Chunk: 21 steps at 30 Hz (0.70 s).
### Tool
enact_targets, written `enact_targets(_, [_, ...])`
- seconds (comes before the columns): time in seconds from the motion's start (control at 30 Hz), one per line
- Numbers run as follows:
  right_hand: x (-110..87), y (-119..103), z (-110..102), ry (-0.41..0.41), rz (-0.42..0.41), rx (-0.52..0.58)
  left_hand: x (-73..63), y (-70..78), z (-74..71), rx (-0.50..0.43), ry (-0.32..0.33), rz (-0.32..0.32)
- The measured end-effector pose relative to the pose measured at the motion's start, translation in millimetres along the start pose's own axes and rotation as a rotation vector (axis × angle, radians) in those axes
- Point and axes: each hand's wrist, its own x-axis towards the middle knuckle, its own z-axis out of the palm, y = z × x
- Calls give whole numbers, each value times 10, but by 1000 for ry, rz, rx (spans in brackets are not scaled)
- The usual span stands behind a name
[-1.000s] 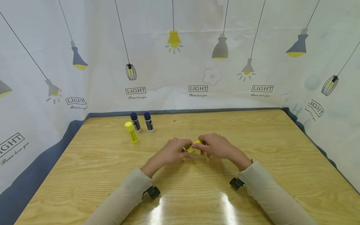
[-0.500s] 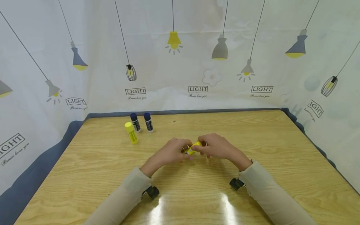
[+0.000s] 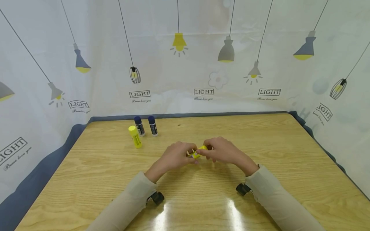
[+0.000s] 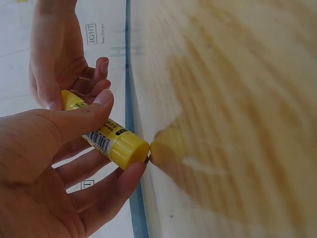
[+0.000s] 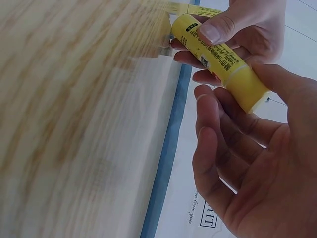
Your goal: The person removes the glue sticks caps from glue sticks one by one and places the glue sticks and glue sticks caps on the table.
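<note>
A yellow glue stick point(image 5: 213, 54) with dark printing lies slanted between my two hands, over the wooden table. My left hand point(image 3: 176, 156) grips the body of the stick, thumb on top and fingers beneath. In the left wrist view the stick's base point(image 4: 131, 150) points out past the fingers, and a barcode shows on the label. My right hand point(image 3: 224, 150) pinches the yellow cap point(image 5: 246, 91) at the other end between thumb and index finger. Its other fingers are loosely bent. The cap sits on the body, with a thin pale seam between them.
Another yellow glue stick point(image 3: 135, 137) stands upright on the wooden table point(image 3: 260, 141), left of the hands. Behind it stand two white glue sticks with dark blue caps, one left point(image 3: 139, 126) and one right point(image 3: 153, 126). A lamp-printed curtain point(image 3: 185, 70) encloses the table's back and sides.
The glue stick between my hands has shifted slightly, and more of its yellow body shows beside the left fingers. Both hands stay nearly in place; the standing glue sticks have not moved.
</note>
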Motion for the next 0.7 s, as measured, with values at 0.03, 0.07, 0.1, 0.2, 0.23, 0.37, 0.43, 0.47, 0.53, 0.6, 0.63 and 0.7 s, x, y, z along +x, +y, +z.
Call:
enact_targets(0.03, [0, 1, 1, -1, 2, 3, 0, -1, 3, -3, 2, 2])
enact_targets(0.07, [0, 1, 2, -1, 4, 6, 2, -2, 5, -9, 4, 3])
enact_targets(0.1, [1, 2, 2, -1, 7, 6, 3, -3, 7, -18, 4, 8])
enact_targets(0.2, [5, 5, 5, 1, 15, 6, 13, -8, 17, -43, 3, 18])
enact_targets(0.23, [6, 10, 5, 4, 18, 4, 19, -9, 18, -48, 3, 22])
enact_targets(0.37, [7, 26, 12, 11, 16, -2, 31, -6, 24, -46, -5, 16])
enact_targets(0.43, [7, 28, 16, 11, 13, 0, 29, -3, 26, -40, -8, 11])
enact_targets(0.47, [7, 27, 17, 9, 11, 2, 27, -2, 27, -38, -9, 9])
enact_targets(0.53, [11, 27, 21, 7, 7, 8, 23, 1, 27, -31, -8, 13])
enact_targets(0.6, [14, 24, 20, 5, 1, 11, 22, 4, 22, -25, -2, 23])
enact_targets(0.63, [16, 24, 19, 5, -2, 10, 21, 6, 17, -25, 0, 29])
enact_targets(0.7, [16, 24, 16, 5, -9, 8, 23, 8, 9, -23, 1, 41])
